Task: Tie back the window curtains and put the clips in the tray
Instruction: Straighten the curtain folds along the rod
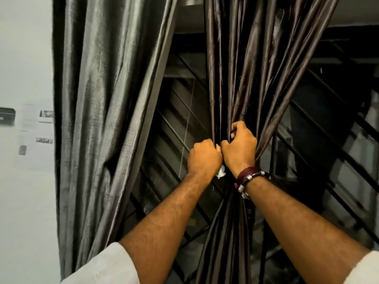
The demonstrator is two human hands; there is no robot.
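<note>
Both hands, L (204, 157) & R (240, 148), grip bunched curtain (235, 83).

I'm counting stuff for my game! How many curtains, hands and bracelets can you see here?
Curtains: 2, a grey curtain hanging loose and a brown curtain bunched up.
Hands: 2, the left hand and right hand, both gripping the brown curtain.
Bracelets: 1, a bracelet on the right wrist.
Total: 5
</note>
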